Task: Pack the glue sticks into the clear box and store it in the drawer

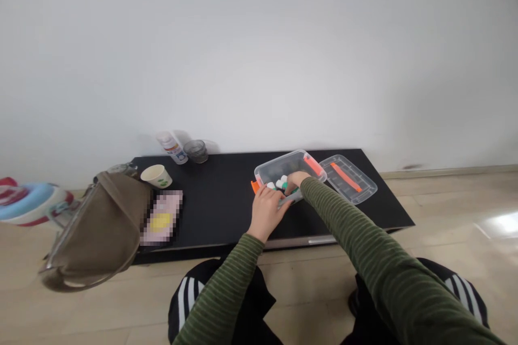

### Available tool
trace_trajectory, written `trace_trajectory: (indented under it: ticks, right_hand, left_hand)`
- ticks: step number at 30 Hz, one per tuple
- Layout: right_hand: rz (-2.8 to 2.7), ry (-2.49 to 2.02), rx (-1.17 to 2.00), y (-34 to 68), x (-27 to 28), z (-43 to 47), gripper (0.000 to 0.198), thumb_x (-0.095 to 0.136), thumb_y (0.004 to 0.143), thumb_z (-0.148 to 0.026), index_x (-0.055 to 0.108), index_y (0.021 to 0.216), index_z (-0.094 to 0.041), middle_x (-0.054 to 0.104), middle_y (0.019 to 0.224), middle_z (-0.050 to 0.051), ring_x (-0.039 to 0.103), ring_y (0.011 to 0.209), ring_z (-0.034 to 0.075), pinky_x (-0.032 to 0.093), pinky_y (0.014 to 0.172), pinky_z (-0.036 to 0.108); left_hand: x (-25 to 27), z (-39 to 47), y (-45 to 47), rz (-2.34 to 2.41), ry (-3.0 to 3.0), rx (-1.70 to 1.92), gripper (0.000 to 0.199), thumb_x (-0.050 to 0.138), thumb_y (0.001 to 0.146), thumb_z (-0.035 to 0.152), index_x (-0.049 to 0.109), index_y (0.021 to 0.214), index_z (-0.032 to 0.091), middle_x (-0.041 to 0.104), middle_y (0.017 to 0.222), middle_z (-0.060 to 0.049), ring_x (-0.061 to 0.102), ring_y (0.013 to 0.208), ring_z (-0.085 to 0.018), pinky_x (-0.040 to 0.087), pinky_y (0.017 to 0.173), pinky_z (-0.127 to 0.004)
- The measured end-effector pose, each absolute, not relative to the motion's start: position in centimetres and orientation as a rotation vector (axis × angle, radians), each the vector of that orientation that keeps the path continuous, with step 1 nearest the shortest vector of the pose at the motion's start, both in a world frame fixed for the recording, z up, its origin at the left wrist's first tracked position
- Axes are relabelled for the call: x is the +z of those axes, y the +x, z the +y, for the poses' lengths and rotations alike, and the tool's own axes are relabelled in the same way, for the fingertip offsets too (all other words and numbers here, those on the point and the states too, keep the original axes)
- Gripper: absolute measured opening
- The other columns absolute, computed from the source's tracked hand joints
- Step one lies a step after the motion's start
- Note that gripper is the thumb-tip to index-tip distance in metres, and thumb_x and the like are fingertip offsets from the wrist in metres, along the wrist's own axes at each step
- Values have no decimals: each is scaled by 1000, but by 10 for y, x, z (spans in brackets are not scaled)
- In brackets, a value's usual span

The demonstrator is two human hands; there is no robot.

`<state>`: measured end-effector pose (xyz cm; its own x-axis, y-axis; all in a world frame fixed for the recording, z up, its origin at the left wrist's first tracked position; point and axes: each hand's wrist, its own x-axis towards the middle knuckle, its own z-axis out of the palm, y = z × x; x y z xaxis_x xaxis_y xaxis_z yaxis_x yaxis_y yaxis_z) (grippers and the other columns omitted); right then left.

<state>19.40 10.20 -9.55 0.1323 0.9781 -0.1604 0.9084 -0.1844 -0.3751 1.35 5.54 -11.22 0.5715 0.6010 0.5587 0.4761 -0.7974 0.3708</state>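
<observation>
A clear plastic box (pixel 279 163) with orange latches stands on the black tabletop. Small bottles with white caps (pixel 282 181) and some green parts lie in it. My left hand (pixel 266 209) grips the box at its near left rim, thumb spread along the near wall. Reaching down inside is my right hand (pixel 297 179), its fingers bent and close together among the bottles; their tips and anything in them are hidden. Beside the box, at its right, the clear lid (pixel 351 179) with an orange handle lies flat.
On the left of the black cabinet (pixel 218 199) are a paper cup (pixel 156 176), a spray can (pixel 173 147), a dark glass bowl (pixel 196 150) and a blurred pink packet (pixel 168 207). A brown bag (pixel 105 226) leans over its left end. The wall (pixel 259 64) rises directly behind.
</observation>
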Motion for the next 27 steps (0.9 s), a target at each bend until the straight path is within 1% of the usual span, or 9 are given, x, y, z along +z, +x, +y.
trace_trajectory:
  ticks: [5,7,9,12,16,19,22,24,27]
  right_hand:
    - [-1938,-2294,444,199,-74,98,59,76,71,-29,52,123,-16,67,114,17,65,106,31,48,84,36]
    - [-1975,-2272,231,205,-63,88,60,72,72,-25,48,126,-15,65,116,17,64,105,31,48,83,37]
    - [-1976,-2150,-4,211,-53,68,55,65,75,-23,46,126,-15,63,118,15,61,108,30,46,85,37]
    - [-2003,-1912,-125,216,-49,24,48,58,78,-20,46,125,-16,61,118,13,57,110,28,44,88,36]
    - [-2184,-1726,-199,212,-70,-32,49,57,79,-21,47,126,-15,62,111,13,56,100,28,42,80,36]
    - [-2256,-1663,-319,209,-94,-54,46,54,81,-22,49,125,-12,62,102,14,55,92,28,38,75,36]
    - [-2171,-1693,-418,212,-109,-64,37,50,85,-23,53,119,-10,61,93,12,52,84,26,36,71,34]
    - [-2071,-1749,-501,217,-112,-70,33,48,87,-24,55,116,-10,61,92,12,51,83,25,34,71,34]
    - [-1944,-1825,-609,226,-114,-78,30,46,89,-22,57,115,-11,62,95,12,51,84,24,33,73,35]
  left_hand:
    - [-112,62,15,957,2612,1013,18,68,86,36,66,77,21,68,76,-3,65,84,-21,41,108,-46]
    - [-109,66,15,967,2590,1013,15,67,86,34,66,81,21,70,81,-4,65,88,-22,38,110,-48]
    - [-105,66,14,962,2545,1061,16,66,86,32,67,95,20,71,95,-6,64,98,-24,38,109,-49]
    - [-98,56,14,874,2393,1175,39,57,89,33,56,124,17,67,113,-10,62,101,-24,46,97,-43]
    - [-95,26,20,688,2221,1070,51,43,94,42,42,139,17,66,110,-10,63,79,-17,50,75,-30]
    - [-94,7,34,775,2264,858,49,42,96,44,45,136,17,69,109,-11,67,82,-20,50,75,-31]
    - [-89,-2,50,931,2363,641,39,35,100,43,53,122,17,71,94,-9,69,80,-23,49,72,-32]
    - [-85,-4,61,977,2414,547,37,31,101,43,54,117,17,72,89,-8,70,78,-24,48,70,-32]
    - [-83,-7,74,1023,2418,494,37,29,102,43,51,116,17,72,90,-9,71,79,-24,48,69,-31]
